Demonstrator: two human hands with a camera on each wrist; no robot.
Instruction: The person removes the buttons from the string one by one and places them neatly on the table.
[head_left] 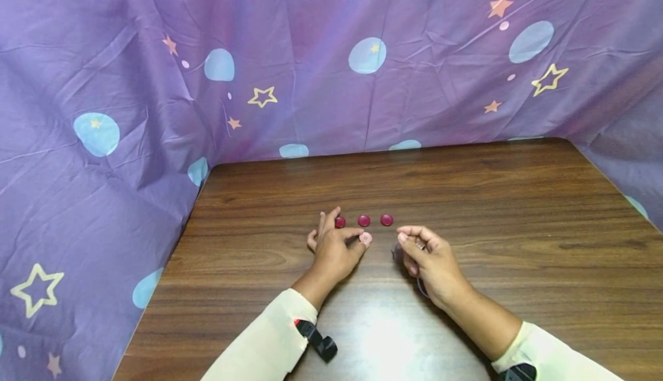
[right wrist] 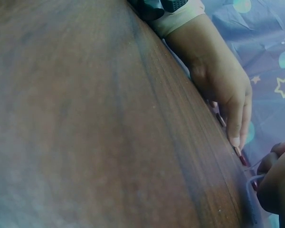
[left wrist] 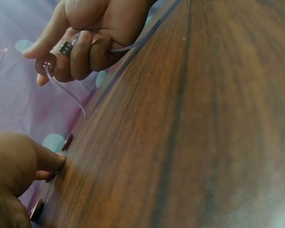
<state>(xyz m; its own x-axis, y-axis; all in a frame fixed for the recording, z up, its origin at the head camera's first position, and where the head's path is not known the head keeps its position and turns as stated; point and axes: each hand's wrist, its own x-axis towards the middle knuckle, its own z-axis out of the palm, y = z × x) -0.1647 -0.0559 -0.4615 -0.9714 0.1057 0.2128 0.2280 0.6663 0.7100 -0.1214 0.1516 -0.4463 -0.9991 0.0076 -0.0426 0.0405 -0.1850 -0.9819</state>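
Observation:
My left hand pinches a pale pink button between thumb and index finger, low over the table. Its other fingers spread out beside a dark red button. Two more dark red buttons, one in the middle and one at the right, complete a row just beyond the hands. To the right, my right hand has thumb and index finger together. The left wrist view shows it holding a dark-looking button with a thin lilac cord through its holes. Its other fingers curl round the cord.
The brown wood-grain table reaches back to a purple curtain printed with stars and blue spots, which also hangs at both sides. A black strap sits on the left sleeve. Light glares off the table's front middle.

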